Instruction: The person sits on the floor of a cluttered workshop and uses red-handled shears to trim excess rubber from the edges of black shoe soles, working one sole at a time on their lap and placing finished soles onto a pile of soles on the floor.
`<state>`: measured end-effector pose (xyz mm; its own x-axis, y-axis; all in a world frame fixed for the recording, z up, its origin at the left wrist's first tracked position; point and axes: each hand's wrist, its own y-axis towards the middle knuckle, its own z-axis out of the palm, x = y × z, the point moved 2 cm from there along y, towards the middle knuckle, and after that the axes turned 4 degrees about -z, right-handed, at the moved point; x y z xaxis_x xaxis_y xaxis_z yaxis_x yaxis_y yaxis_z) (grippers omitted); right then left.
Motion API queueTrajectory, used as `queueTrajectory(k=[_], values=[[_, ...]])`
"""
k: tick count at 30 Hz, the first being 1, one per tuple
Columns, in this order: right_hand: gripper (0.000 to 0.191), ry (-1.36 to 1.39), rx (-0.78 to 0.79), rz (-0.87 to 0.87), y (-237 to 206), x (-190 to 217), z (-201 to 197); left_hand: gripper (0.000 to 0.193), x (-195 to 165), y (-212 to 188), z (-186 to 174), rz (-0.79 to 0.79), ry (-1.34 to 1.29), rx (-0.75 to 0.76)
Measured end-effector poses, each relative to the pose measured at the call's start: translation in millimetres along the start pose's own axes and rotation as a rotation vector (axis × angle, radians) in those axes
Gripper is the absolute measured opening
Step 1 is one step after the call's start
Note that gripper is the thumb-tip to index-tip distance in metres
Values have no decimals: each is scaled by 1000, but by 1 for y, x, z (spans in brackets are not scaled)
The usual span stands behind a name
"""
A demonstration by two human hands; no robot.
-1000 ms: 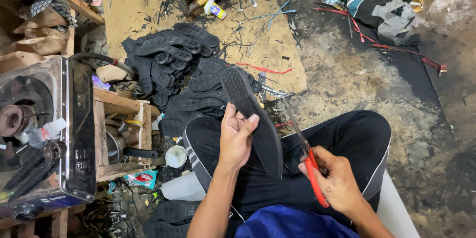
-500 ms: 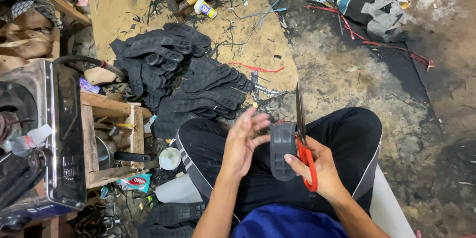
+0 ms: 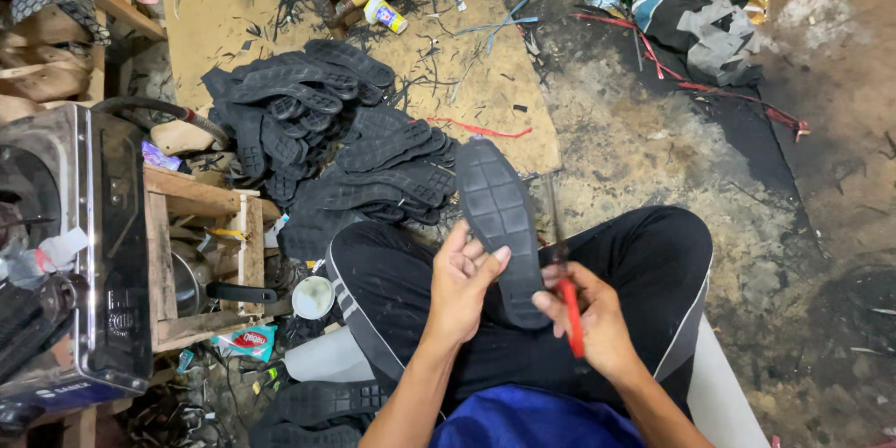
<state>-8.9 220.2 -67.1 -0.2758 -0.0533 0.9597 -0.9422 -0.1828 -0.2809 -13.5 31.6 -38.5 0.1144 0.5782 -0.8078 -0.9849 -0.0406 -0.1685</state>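
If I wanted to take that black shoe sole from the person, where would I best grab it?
Probably the far, rounded end of the black shoe sole, coming from above the lap. That end sticks up free, flat and narrow enough to pinch, while the left hand holds its near part and the right hand has red-handled scissors beside it.

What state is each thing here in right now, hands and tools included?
Left hand: gripping the black shoe sole.
Black shoe sole: held up, tread showing.
Right hand: closed on the red-handled scissors.
Red-handled scissors: blades at the sole's edge, too blurred to tell if open.
Pile of soles: heaped on the floor.
White cup: upright.
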Motion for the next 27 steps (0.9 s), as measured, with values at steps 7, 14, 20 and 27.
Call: queueTrajectory(k=[7, 14, 20, 27], values=[[28, 55, -114, -114, 3, 25, -12, 59, -9, -1, 2, 35, 65, -14], [27, 109, -101, -178, 2, 37, -5, 57, -3, -5, 2, 29, 22, -26], [25, 82, -109, -121, 7, 32, 1, 52, -2, 3, -22, 35, 25, -181], [31, 88, -33, -196, 9, 23, 14, 50, 4, 4, -26, 7, -30, -224]])
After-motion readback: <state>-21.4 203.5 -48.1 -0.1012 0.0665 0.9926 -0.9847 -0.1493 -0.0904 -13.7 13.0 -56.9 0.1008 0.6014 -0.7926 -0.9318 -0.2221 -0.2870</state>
